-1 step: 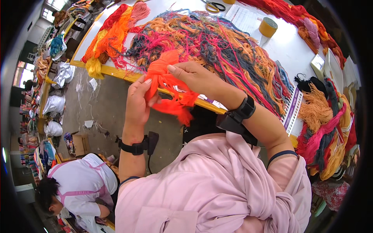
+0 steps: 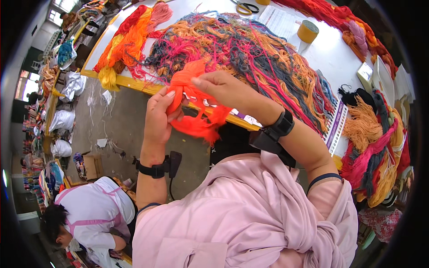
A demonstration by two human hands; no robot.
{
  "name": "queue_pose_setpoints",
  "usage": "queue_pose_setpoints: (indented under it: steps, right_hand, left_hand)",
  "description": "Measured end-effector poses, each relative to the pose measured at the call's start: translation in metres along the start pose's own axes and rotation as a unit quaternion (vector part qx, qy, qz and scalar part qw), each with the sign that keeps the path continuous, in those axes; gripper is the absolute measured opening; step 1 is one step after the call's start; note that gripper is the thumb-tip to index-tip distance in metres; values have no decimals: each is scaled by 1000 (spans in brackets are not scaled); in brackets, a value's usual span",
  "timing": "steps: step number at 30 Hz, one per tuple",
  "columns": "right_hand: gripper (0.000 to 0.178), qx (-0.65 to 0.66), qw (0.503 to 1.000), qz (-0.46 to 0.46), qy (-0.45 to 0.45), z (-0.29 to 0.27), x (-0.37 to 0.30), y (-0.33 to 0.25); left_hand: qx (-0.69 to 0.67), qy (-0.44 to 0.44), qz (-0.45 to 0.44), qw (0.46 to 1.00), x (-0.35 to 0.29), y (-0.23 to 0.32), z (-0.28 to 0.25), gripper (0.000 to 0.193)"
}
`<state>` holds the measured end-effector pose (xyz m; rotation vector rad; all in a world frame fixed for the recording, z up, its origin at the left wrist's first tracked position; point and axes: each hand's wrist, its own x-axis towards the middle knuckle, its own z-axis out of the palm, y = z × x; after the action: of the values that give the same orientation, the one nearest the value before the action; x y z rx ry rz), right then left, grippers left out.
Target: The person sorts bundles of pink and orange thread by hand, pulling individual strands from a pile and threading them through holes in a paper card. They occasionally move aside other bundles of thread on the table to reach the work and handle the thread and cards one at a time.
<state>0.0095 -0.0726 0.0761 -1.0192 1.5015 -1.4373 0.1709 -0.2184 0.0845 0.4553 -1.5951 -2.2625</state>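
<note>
A bright orange-red yarn bundle (image 2: 183,80) hangs between my hands just off the table's front edge. Strands are wound around its upper part, and loose ends droop below. My left hand (image 2: 161,107) grips the left side of the bundle, thumb on the yarn. From the right, my right hand (image 2: 219,89) pinches at the wound strands with thumb and finger. Behind them a large tangled heap of pink, dark grey and orange yarn (image 2: 250,58) covers much of the white table (image 2: 328,44).
Red, orange and yellow skeins (image 2: 134,38) lie at the table's left end. Scissors (image 2: 246,8), a paper sheet (image 2: 279,20) and a yellow tape roll (image 2: 308,31) sit at the back. More skeins (image 2: 375,143) hang at right. A person (image 2: 89,214) bends over at lower left.
The loose orange-red ends have swung a little, spreading to the right and opening a gap between strands. My right hand has shifted very slightly left.
</note>
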Motion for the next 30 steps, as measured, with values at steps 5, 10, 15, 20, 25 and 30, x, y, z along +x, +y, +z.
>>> queue_pose_setpoints:
  steps: [5, 10, 15, 20, 25, 30]
  right_hand:
    - [40, -53, 996, 1, -76, -9, -7, 4]
    - [34, 52, 998, -34, -32, -16, -22, 7]
    - [34, 10, 991, -68, -118, -14, -30, 8]
    - [37, 238, 950, 87, -179, 21, -31, 9]
    - [38, -234, 955, -42, -180, 35, -60, 6]
    - [34, -37, 965, -166, -200, 25, -50, 2]
  left_hand:
    - [105, -37, 8, 994, 1, 0, 4, 25]
    - [145, 18, 56, 988, -3, 10, -20, 29]
    - [282, -2, 108, 953, -13, 35, -8, 24]
    - [388, -55, 106, 914, -19, 44, -15, 21]
    - [639, -15, 57, 767, -17, -8, -124, 25]
    - [212, -212, -22, 954, -30, -16, -18, 49]
